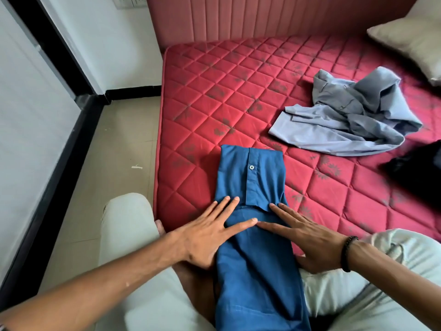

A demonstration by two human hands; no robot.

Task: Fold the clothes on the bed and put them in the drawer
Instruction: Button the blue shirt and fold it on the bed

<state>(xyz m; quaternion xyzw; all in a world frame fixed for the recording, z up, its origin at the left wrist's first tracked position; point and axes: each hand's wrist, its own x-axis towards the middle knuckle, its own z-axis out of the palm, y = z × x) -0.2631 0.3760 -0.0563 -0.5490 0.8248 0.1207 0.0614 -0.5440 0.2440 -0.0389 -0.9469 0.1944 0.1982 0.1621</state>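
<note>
The blue shirt (pixel 250 187) lies in a long narrow strip at the 6 o'clock edge of the mattress (pixel 226 96), its button placket facing up on the far part and its near end hanging off the bed between the person's knees. Both hands are flat with straight, spread fingers: the left hand (pixel 207 237) presses the strip's left side, the right hand (pixel 303 240) its right side, and the tips of one finger from each nearly meet at the middle.

The step in hand looks like smoothing the strip before folding it across. To do it well, sweep the palms outward from the centre so no crease is trapped, keep the long edges parallel, then lift the hanging near end and lay it toward 12 o'clock, corners matched over the placket.

The mattress edge runs just left of the shirt, at 9 o'clock, with bare floor (pixel 114 163) below, so cloth pushed that way may slide off. Open red quilting stretches toward 11 and 12 o'clock as far as the headboard (pixel 262 17), giving good room for the fold. At 2 o'clock a crumpled grey shirt (pixel 346 120) waits, well apart, with a dark garment (pixel 417 170) at 3 o'clock and a pillow (pixel 410 37) beyond. No drawer is in view
</note>
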